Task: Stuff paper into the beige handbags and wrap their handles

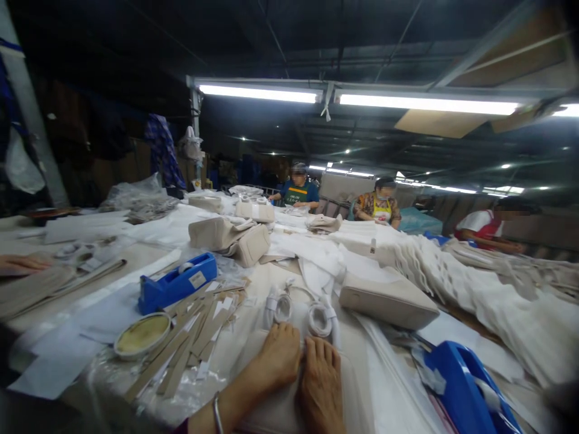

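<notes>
A beige handbag [355,386] lies in front of me, with its handles [319,319] wrapped in white padding and standing up at the far side. My left hand [280,352] is closed at the bag's upper part, knuckles up, and a metal bangle circles the wrist. Right beside it, my right hand [322,386] bends its fingers over the same bag, thumb side against the left hand. Both sets of fingertips are partly hidden, so the exact grip on the material does not show.
Left of the bag are beige and white strips [192,337], a round tin [142,335] and a blue tape dispenser [178,282]. Another blue dispenser [470,386] stands at right, near a beige bag [389,295] and white foam sheets [479,289]. A co-worker's hand [25,263] shows at far left; several people work beyond.
</notes>
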{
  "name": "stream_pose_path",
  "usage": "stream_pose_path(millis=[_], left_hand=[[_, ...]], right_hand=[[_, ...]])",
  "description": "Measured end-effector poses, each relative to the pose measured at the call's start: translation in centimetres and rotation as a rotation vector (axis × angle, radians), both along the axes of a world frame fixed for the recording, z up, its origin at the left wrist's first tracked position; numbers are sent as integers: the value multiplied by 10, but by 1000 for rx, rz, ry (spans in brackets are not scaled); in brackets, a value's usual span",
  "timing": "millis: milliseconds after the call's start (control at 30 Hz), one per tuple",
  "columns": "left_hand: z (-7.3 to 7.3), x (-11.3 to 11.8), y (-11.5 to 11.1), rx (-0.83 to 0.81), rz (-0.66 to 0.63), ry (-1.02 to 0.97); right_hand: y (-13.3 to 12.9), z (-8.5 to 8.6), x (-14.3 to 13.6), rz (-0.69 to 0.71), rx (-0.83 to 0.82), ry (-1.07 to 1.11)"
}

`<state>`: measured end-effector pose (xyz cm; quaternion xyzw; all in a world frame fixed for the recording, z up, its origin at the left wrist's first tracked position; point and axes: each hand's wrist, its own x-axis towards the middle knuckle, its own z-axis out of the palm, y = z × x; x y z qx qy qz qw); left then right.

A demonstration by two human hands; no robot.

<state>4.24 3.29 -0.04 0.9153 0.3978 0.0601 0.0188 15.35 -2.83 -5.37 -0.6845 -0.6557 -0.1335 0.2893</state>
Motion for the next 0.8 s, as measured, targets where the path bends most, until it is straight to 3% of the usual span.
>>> stream_pose_path(millis=[100,367,467,533,633,733,800], left_hand=[[8,-3,1,-117,6,-6],[-7,-13,8,-188,-31,-96],[-2,-16,8,-250,-46,-102],[1,-17,9,-301,-34,-118],[-3,-14,14,-349,0,-147],[-15,-8,21,-367,10,-129],[-21,-8,23,-379,0,-149]], right_hand=[[3,-7,6,16,10,-28],[14,-36,17,62,146,-9],[13,-33,17,94,224,116],[17,-14,20,194,264,229],[42,38,29,369,210,363],[109,91,35,491,51,444],[175,113,34,489,-99,549]])
